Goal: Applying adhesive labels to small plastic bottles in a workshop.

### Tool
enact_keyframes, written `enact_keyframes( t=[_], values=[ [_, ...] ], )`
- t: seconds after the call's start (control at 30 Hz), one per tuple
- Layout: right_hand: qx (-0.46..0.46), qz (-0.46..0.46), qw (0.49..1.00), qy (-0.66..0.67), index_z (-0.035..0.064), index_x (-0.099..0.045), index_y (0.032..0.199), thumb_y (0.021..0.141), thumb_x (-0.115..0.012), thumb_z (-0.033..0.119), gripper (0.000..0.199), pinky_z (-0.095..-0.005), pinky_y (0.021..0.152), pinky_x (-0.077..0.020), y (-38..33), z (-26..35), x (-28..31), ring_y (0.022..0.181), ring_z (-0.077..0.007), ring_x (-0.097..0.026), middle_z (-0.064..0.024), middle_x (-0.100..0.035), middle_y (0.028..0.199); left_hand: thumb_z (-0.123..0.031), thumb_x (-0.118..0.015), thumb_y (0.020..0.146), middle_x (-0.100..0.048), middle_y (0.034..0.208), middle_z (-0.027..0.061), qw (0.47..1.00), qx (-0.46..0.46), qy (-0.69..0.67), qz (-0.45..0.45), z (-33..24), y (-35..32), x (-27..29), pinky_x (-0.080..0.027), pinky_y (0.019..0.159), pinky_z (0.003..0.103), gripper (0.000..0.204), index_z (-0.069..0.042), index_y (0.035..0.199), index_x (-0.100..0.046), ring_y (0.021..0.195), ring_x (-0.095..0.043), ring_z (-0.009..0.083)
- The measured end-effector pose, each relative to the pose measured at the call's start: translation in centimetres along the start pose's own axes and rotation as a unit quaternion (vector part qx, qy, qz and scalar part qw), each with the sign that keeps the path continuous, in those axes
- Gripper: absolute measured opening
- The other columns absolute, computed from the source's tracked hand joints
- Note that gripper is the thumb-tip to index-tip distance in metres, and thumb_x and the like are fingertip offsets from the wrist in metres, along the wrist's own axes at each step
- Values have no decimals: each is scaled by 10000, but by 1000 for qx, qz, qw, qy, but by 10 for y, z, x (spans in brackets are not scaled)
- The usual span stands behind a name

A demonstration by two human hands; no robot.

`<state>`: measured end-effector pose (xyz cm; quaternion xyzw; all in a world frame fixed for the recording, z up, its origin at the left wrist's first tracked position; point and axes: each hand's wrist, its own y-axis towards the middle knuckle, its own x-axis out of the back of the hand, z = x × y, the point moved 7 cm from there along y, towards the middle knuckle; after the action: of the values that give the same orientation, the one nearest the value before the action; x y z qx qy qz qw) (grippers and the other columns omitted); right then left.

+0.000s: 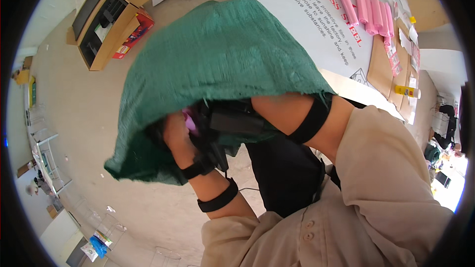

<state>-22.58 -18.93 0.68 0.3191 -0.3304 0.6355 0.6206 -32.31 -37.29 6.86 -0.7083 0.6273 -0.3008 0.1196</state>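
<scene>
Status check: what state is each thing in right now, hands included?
Sack: mouth open, draped over both hands.
Left hand: partly inside the sack, grip unclear.
Right hand: hidden in the sack.
Straps: wrapped around the forearms.
Box: open, black items inside.
Pink rolls: loosely grouped.
Bottle: upright or lying, unclear.

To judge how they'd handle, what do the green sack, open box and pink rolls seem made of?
Sack: probably woven plastic, mostly dull; fine weave lines and frayed edges show.
Box: likely matt cardboard, given its brown, folded flaps.
Pink rolls: smooth-looking, perhaps foam or plastic; too small to tell.
</scene>
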Motion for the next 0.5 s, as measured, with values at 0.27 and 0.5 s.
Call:
enact_keyframes(
  t=[0.27,0.5],
  values=[
    [62,-72,995,21,32,-545,1188,831,-500,179,389,-401,966,-383,8,26,52,1148,-312,-491,-166,-523,1219,-188,-706,732,-629,866,89,997,-78,0,23,-91,-33,-17,-435,678,230,351,-15,1026,-621,780,-580,146],
    [71,-141,987,28,31,-542,1192,830,-499,175,392,-401,968,-381,-8,6,101,1149,-313,-489,-167,-521,1218,-121,-691,708,-631,806,100,976,-187,45,100,-107,-116,-82,-452,639,237,271,4,942,-637,715,-586,155]
  ],
)
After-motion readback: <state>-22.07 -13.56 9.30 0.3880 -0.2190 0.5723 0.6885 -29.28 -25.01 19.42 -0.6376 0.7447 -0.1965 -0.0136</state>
